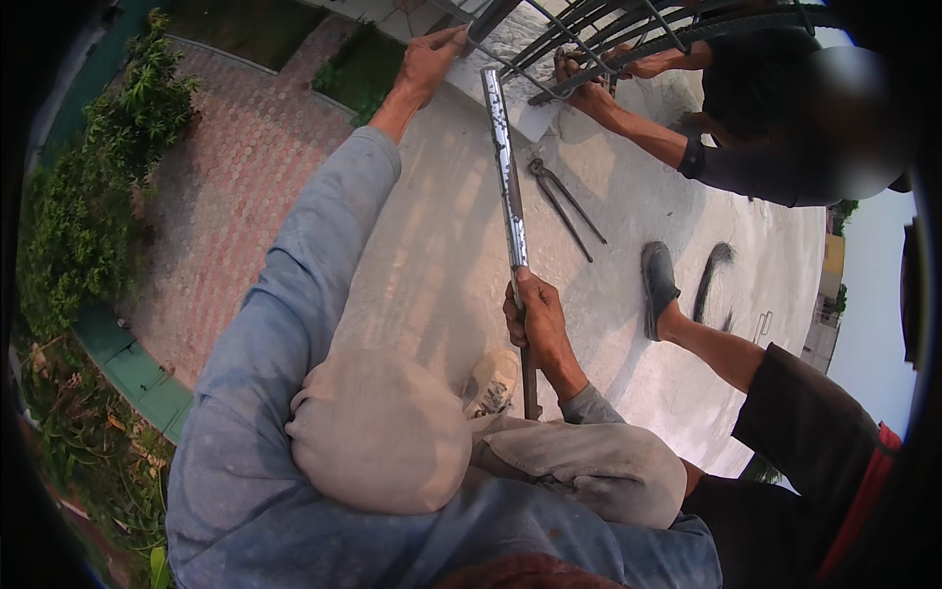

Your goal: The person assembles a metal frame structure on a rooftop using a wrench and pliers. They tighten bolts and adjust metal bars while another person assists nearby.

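In my right hand is a long, straight metal bar, its fingers wrapped round the lower part. The bar's face is shiny with dark worn patches, and its top end stands close to a steel rebar cage. My left hand reaches far up, its fingers closed at the cage's near left corner; their exact grip is partly hidden. A pair of pincers lies on the concrete, handles slightly apart, to the right of the bar. At the cage's right side, a co-worker's hands grip near the bars.
The pale concrete slab ends at the left, above a paved yard lower down. Another person's dark shoe stands at the right. Beside it lie a bundle of thin dark wire and a bent wire piece.
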`<act>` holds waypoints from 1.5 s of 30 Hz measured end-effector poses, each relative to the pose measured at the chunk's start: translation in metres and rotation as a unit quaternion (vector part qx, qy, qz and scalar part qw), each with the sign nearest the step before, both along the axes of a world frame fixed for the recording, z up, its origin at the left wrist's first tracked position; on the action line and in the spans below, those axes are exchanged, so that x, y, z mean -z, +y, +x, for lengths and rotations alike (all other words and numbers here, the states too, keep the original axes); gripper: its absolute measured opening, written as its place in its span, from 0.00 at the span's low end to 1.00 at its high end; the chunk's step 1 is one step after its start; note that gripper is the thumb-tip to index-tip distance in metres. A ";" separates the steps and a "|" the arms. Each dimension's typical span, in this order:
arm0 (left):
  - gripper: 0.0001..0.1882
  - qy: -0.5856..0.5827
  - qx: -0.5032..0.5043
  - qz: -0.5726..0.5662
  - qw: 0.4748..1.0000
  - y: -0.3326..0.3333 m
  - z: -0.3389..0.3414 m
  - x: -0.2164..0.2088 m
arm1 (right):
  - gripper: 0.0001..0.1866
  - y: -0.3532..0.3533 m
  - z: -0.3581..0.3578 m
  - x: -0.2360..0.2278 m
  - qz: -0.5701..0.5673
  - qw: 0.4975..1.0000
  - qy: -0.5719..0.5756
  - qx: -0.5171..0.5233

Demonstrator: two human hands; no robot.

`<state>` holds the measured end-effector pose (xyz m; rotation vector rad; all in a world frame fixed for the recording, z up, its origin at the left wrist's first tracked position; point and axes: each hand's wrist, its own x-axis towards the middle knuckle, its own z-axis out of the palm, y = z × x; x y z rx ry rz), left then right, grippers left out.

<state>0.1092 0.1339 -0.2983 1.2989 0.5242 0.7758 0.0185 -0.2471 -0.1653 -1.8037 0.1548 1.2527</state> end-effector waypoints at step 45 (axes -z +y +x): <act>0.23 -0.025 0.008 -0.024 0.999 -0.002 0.000 0.001 | 0.25 -0.005 0.002 -0.015 0.032 0.999 0.004 -0.041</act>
